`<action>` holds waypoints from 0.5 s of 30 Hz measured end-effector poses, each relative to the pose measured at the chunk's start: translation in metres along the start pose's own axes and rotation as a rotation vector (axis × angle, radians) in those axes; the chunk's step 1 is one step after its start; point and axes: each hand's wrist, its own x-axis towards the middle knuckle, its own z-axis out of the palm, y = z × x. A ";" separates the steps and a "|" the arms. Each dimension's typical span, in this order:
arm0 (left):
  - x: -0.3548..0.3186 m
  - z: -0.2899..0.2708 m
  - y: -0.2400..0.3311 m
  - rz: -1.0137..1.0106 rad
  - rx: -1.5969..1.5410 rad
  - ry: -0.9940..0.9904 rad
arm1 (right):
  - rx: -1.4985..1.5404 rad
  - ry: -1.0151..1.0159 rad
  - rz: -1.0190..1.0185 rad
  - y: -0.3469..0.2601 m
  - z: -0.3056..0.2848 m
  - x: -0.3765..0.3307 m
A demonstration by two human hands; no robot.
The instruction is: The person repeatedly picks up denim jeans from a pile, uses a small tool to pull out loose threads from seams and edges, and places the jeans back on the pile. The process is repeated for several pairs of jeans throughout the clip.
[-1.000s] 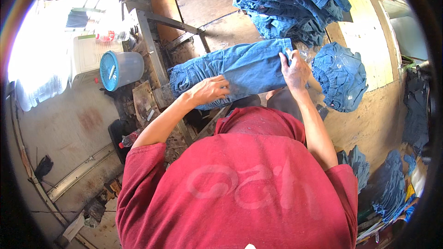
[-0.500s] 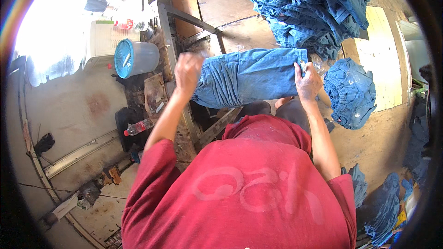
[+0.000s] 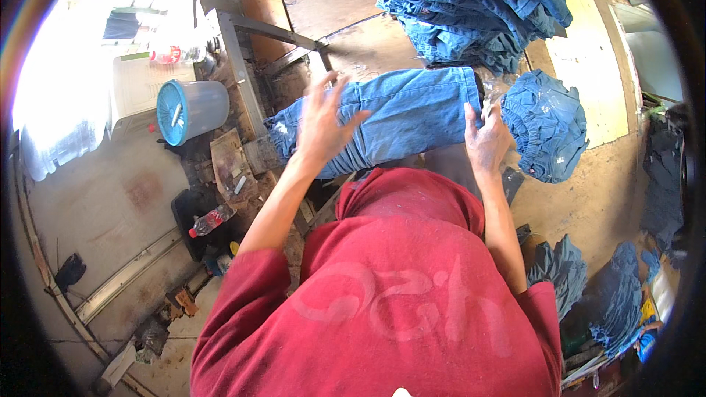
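A blue denim garment (image 3: 419, 110), looking like a trouser leg, stretches crosswise in front of me. Its left part is bunched in folds, while the right part is smooth and ends in a straight hem. My left hand (image 3: 322, 126) is over the folded part with fingers spread, slightly blurred; whether it touches the cloth I cannot tell. Beside the hem is my right hand (image 3: 487, 143), thumb up and fingers curled around something small and pale that I cannot make out. Just right of it lies a crumpled denim garment (image 3: 548, 129) with whitish patches.
A tall pile of denim garments (image 3: 463, 7) stands at the back. To the left are a metal frame (image 3: 239, 66), a translucent bucket (image 3: 206, 106) with a blue lid, and a red-capped plastic bottle (image 3: 212, 220). More dark blue cloth (image 3: 616, 301) lies at the lower right.
My left hand has gone from closed beside the cloth's left end to spread over its folds. The folded left end now reaches farther left. The whole view has shifted slightly.
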 end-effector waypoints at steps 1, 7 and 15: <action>0.007 0.027 0.005 0.066 0.005 -0.015 | -0.041 0.037 -0.003 -0.001 0.002 -0.006; 0.020 0.103 -0.028 0.275 -0.249 -0.021 | -0.136 0.127 -0.069 0.012 0.022 -0.006; 0.077 0.124 -0.063 0.032 -0.379 -0.583 | -0.221 0.164 -0.077 0.027 0.040 0.039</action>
